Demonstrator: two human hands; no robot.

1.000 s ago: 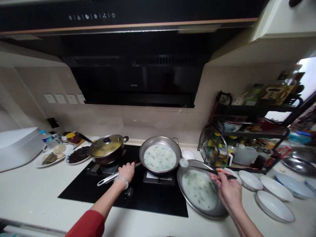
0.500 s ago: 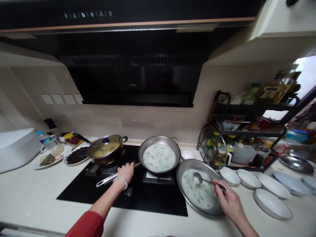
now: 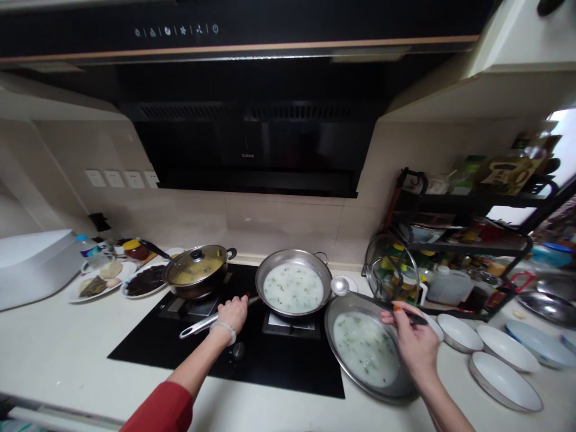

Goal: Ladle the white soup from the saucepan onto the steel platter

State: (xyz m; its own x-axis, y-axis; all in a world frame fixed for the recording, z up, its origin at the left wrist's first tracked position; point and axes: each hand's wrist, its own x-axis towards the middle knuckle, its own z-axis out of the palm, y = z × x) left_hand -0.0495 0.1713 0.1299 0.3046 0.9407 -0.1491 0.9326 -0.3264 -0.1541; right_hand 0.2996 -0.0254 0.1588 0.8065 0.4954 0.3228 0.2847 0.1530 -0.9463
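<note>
My left hand is closed round the long steel handle of a pan of white porridge with green flecks, which sits on the black stove. My right hand grips the dark handle of a ladle. The ladle's bowl is lifted between the pan and a wide steel basin, which holds the same porridge and stands on the counter to the right of the stove.
A lidded pot occupies the left burner, with plates of food beyond it. Several white bowls line the counter at right, before a black rack of jars. A glass lid leans there.
The ladle dipped into the basin half a second ago and has since risen again toward the pan. My left hand has stayed on the pan handle.
</note>
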